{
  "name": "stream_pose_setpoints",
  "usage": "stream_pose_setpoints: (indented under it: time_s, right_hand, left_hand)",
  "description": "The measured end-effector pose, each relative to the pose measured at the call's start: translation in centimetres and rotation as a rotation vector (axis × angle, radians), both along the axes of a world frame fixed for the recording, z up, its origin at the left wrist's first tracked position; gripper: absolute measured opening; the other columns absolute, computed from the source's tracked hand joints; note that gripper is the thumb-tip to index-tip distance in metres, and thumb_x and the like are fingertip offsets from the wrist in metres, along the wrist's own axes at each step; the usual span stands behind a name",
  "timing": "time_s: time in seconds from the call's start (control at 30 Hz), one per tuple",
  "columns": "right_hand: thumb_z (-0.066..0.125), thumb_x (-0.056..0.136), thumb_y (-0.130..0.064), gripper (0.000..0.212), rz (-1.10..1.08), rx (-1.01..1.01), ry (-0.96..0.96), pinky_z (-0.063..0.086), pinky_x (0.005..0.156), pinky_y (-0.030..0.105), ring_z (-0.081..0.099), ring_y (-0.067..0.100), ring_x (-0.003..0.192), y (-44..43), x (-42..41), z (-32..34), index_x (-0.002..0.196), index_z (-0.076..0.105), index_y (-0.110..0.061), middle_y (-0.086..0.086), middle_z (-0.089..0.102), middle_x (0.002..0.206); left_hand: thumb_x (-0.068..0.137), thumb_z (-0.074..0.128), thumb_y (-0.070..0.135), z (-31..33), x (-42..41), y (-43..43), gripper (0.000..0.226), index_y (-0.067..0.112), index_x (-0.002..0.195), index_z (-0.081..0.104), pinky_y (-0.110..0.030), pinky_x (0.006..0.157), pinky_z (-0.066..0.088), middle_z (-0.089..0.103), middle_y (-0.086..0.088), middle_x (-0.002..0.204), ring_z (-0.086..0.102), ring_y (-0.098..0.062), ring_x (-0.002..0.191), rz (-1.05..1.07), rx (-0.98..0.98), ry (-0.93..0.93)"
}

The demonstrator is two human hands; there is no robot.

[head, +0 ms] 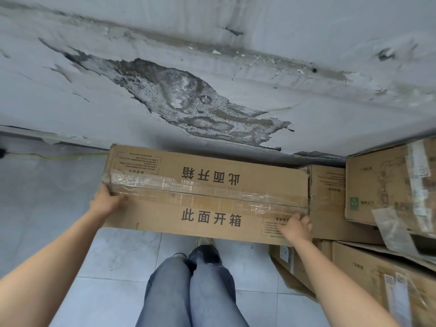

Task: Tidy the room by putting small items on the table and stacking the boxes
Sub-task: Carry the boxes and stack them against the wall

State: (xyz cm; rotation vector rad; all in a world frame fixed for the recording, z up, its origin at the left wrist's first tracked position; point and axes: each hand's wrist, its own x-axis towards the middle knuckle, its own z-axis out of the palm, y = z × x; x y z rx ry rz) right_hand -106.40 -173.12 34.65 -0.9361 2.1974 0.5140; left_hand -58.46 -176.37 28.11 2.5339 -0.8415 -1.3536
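A long flat cardboard box (207,192) with printed black characters and clear tape along its seam is held level in front of me, above the floor. My left hand (107,201) grips its left end, thumb lying on the top face. My right hand (296,226) grips the near right corner, fingers over the top edge. The box's right end touches or overlaps a stack of cardboard boxes (328,201) at the right.
More cardboard boxes (389,185) are piled along the right, with another box (377,279) lower near my right arm. A wall (212,79) with peeling, stained paint stands close ahead. Grey floor tiles (47,197) lie to the left, crossed by a yellow cable (59,157). My legs are below.
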Motion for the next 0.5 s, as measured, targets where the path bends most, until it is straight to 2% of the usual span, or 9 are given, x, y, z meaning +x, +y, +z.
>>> stream_pose_setpoints:
  time_s: [0.1,0.23,0.33,0.4,0.43,0.47,0.5]
  right_hand:
    - [0.061,0.087,-0.036,0.085,-0.01,-0.03,-0.01,0.03,0.11,0.044,0.023,0.035,0.134,0.4,-0.1,0.0,0.148,0.01,-0.005,0.019,0.017,0.148]
    - [0.058,0.088,-0.031,0.076,-0.028,-0.086,-0.049,0.03,0.11,0.045,0.024,0.035,0.135,1.3,0.7,1.3,0.147,0.017,-0.007,0.018,0.021,0.147]
    - [0.057,0.088,-0.028,0.071,-0.056,-0.117,-0.123,0.029,0.109,0.045,0.024,0.034,0.137,2.2,2.3,3.5,0.147,0.021,-0.01,0.016,0.024,0.15]
    - [0.056,0.089,-0.025,0.067,-0.044,-0.145,-0.203,0.031,0.108,0.044,0.027,0.034,0.137,3.0,4.3,5.5,0.145,0.025,-0.011,0.016,0.026,0.15]
    - [0.057,0.088,-0.023,0.065,-0.038,-0.171,-0.256,0.032,0.109,0.044,0.028,0.034,0.136,3.4,5.4,6.7,0.144,0.027,-0.011,0.016,0.027,0.149]
    - [0.058,0.088,-0.023,0.064,-0.027,-0.196,-0.319,0.032,0.109,0.043,0.029,0.033,0.136,3.8,6.7,8.1,0.144,0.029,-0.011,0.015,0.029,0.149]
    - [0.058,0.088,-0.023,0.064,-0.006,-0.215,-0.386,0.031,0.11,0.042,0.031,0.031,0.136,4.3,8.1,9.6,0.144,0.03,-0.011,0.014,0.03,0.148]
  left_hand:
    - [0.074,0.07,0.03,1.1,-1.0,0.2,0.071,0.012,0.134,0.035,-0.056,0.102,0.038,0.048,-0.02,0.131,0.044,-0.042,0.12,0.005,0.021,-0.033]
    - [0.085,0.064,0.023,4.9,-4.0,1.6,0.055,0.003,0.132,0.042,-0.047,0.1,0.039,0.047,-0.022,0.13,0.041,-0.041,0.122,0.082,0.042,-0.103]
    - [0.09,0.059,0.019,8.2,-5.7,4.0,0.063,0.004,0.144,0.031,-0.045,0.108,0.033,0.039,-0.019,0.144,0.036,-0.039,0.131,0.141,0.033,-0.011]
    - [0.093,0.054,0.015,11.3,-6.9,6.1,0.058,0.0,0.144,0.032,-0.043,0.109,0.032,0.036,-0.017,0.148,0.036,-0.035,0.134,0.231,0.02,0.064]
    - [0.094,0.053,0.014,13.0,-7.5,7.1,0.05,-0.001,0.139,0.039,-0.042,0.103,0.037,0.043,-0.018,0.142,0.043,-0.033,0.128,0.281,0.007,0.103]
    - [0.094,0.05,0.012,14.8,-8.0,8.2,0.038,0.0,0.13,0.05,-0.037,0.091,0.044,0.052,-0.018,0.129,0.053,-0.03,0.114,0.338,-0.013,0.15]
    - [0.094,0.048,0.011,16.7,-8.5,9.4,0.024,0.003,0.114,0.058,-0.03,0.076,0.043,0.056,-0.016,0.114,0.058,-0.025,0.095,0.391,-0.032,0.196]
